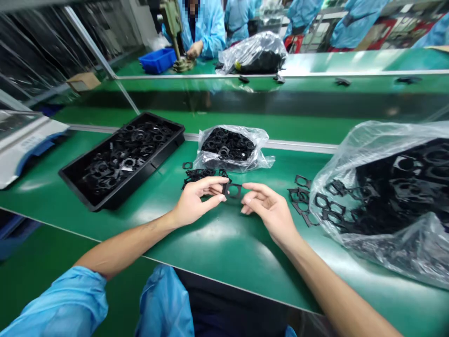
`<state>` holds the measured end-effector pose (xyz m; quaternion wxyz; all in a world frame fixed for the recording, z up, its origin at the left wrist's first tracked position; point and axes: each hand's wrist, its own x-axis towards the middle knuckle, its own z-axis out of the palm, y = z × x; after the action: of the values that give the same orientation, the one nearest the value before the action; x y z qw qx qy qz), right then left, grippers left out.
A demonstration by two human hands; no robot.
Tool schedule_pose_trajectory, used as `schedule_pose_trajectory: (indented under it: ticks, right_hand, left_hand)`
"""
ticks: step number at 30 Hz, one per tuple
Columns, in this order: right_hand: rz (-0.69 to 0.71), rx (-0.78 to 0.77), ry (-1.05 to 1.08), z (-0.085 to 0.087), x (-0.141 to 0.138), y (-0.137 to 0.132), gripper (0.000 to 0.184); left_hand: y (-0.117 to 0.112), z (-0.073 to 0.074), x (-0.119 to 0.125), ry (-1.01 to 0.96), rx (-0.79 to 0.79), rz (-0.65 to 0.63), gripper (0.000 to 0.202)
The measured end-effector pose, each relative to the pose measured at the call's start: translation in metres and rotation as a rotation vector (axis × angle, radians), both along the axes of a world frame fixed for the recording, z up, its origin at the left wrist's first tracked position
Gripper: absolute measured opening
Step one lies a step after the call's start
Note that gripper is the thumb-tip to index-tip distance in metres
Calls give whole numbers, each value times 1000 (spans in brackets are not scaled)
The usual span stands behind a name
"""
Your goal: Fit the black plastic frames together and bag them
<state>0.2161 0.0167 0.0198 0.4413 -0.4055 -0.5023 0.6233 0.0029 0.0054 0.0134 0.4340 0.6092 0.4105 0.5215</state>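
My left hand (pixel 196 201) pinches a thin black plastic frame (pixel 240 192) by its left side, between thumb and fingers. The frame has a large round hole and is held just above the green table. On its other side, my right hand (pixel 264 206) has its fingers curled, with the index finger and thumb at the frame's right edge. A small pile of similar black frames (pixel 199 175) lies right behind my left hand. More loose black frames (pixel 300 199) lie to the right of my right hand.
A black tray (pixel 136 174) full of black parts is on the left. A clear bag (pixel 261 140) of parts stands behind my hands; a large open bag (pixel 336 145) spills parts at right. Across the bench, a person in blue works at a green press (pixel 172 28) beside a blue bin (pixel 157 61).
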Motion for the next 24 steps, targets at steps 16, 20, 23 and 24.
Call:
schedule_pose_trajectory:
  ticks: [16,20,23,24]
  right_hand:
    - [128,72,-158,-15,-1,6,23]
    - [129,75,-185,-17,0,9,19]
    - [168,128,-211,-19,2,12,23]
    - [183,149,-226,-20,2,12,26]
  left_hand:
    - [60,70,-217,831,-95,781,28]
    - [46,64,-184,941,38,725,27]
    - [33,49,-131,1133,337,246,23]
    - [30,42,-112,1185,399,94,23]
